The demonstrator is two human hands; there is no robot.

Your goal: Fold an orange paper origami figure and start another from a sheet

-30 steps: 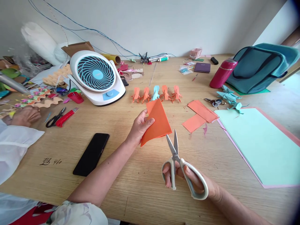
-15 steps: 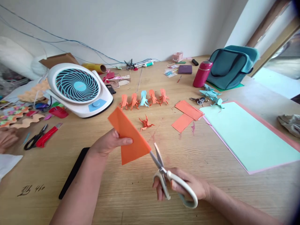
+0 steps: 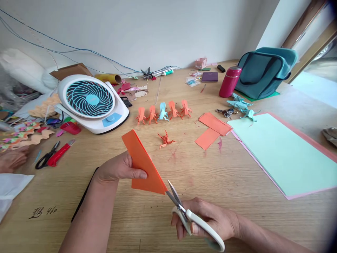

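head view: left grip [image 3: 118,168] pinching orange paper [image 3: 152,182]; right grip [image 3: 213,215] around part-open scissors [image 3: 194,217].

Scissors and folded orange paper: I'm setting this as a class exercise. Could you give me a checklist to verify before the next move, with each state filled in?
1. Left grip secure on the folded orange paper, thumb on top: ok.
2. Right hand in the handles of the scissors: ok.
3. Blades apart, near the paper's lower right corner: ok.
4. Left thumb clear of the blades: ok.
5. Inner layers of the paper lined up: cannot tell.
6. Single orange origami figure apart from the blades: ok.
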